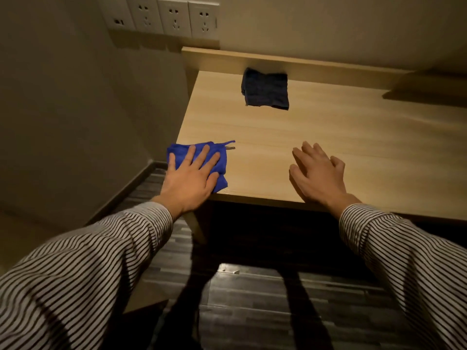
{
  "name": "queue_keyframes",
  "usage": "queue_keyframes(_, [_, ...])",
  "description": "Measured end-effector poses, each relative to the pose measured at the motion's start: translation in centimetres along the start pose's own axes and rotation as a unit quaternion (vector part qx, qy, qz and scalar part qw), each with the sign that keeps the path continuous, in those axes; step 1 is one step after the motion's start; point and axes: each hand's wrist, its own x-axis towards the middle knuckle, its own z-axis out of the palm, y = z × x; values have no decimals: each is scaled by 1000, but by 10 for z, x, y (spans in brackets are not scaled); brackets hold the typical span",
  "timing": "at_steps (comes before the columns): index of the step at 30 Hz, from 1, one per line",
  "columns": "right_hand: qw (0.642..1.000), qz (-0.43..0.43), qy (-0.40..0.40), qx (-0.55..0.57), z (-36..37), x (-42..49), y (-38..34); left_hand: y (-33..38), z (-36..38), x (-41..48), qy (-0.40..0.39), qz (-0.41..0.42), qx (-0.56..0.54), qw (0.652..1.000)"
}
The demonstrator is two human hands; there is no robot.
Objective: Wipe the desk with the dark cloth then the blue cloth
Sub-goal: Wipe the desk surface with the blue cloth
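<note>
A folded blue cloth [180,152] lies at the near left corner of the light wooden desk [328,137]. My left hand [192,175] presses flat on it, fingers spread, covering most of it. A dark cloth [265,89] lies folded at the back of the desk, against the raised back board, with no hand near it. My right hand [318,173] rests near the desk's front edge, to the right of the blue cloth, fingers apart and holding nothing.
A row of wall sockets [161,17] sits above the desk's back left corner. The wall [75,109] runs close along the desk's left side. Dark plank floor [252,299] lies below the front edge. A shelf edge [429,89] juts in at the right.
</note>
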Motion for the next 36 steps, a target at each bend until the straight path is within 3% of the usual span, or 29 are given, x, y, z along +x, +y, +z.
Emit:
queue_keyframes(8, [999,7,-20,43,-8,-15,7,36,-2,-37,76,45,-134,987])
queue_keyframes(12, [997,8,2,72,-19,4,5,47,-30,-13,98,14,-311,945])
queue_keyframes(16, [994,-4,36,101,-31,28,-3,53,-64,49,175,13,-357,918])
queue_keyframes(20, [989,2,68,131,-37,50,-14,56,-78,123,168,49,-293,940])
queue_keyframes(23, [988,-14,74,133,-36,64,-22,57,-62,159,18,77,-131,988])
queue_keyframes(25, [989,-33,72,125,-33,74,-31,54,-48,166,-55,91,-71,992])
queue_keyframes(28, [989,-75,70,103,-29,92,-52,29,-45,160,55,87,-118,988])
queue_keyframes(30, [987,-119,67,84,-28,108,-72,1,-47,151,105,21,-130,986])
queue_keyframes(33, [977,-204,33,42,-26,140,-105,-30,-37,136,58,-64,-91,992])
queue_keyframes(36, [958,-276,-67,-35,-18,172,-122,-35,-25,132,36,-62,-66,995])
